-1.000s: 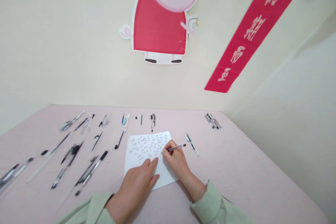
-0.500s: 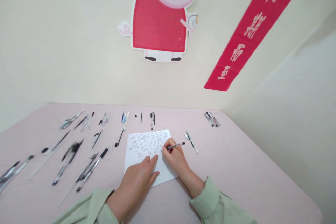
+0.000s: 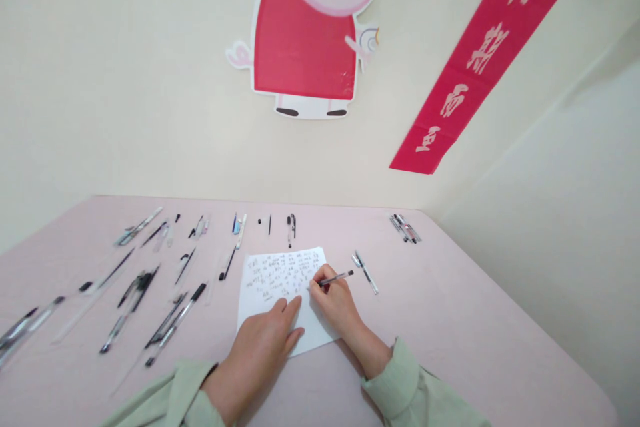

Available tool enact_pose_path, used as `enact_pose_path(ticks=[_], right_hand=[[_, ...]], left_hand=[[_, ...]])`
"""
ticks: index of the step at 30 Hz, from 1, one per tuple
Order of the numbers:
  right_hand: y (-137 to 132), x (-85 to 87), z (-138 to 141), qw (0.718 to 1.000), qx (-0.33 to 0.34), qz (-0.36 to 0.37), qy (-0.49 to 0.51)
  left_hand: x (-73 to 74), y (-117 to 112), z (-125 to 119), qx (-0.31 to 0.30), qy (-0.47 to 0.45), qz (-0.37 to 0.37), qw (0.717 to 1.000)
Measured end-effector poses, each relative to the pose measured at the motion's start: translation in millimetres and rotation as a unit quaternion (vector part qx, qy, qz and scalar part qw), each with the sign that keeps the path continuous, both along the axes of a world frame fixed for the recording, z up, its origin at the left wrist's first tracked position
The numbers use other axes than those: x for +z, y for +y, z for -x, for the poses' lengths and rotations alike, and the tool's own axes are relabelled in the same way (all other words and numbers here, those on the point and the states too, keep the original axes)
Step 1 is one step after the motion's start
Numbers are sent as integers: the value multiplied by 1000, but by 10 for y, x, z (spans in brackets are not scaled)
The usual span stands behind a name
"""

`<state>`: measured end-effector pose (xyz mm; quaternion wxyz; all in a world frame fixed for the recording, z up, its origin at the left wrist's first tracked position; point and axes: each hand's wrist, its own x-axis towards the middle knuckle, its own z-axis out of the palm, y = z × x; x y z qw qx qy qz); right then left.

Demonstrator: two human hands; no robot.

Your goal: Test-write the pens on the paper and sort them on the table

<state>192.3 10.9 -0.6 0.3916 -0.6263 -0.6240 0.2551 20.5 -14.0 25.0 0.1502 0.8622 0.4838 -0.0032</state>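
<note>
Writing on the paper (image 3: 280, 273) mid-table with a pen (image 3: 336, 277), tip down near the sheet's right side. Her... nope, the right hand (image 3: 333, 303) is curled tight round it, while the left hand (image 3: 265, 347) lies flat and spread, pinning the sheet's near edge. Looks mid-line to me, so carrying on calls for that sheet held down. Loads of spare pens (image 3: 175, 320) lie toward the left edge of the table (image 3: 450, 320).

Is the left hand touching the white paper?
Touching. The head view shows the left hand lying flat on the white paper, fingers covering its lower part.
</note>
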Motion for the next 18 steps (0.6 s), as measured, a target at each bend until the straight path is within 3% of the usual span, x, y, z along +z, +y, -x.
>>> enact_pose_path(ticks=[18], right_hand=[[2, 6, -3, 1000, -8, -4, 16]], left_hand=[[1, 6, 6, 2, -9, 12, 1000]])
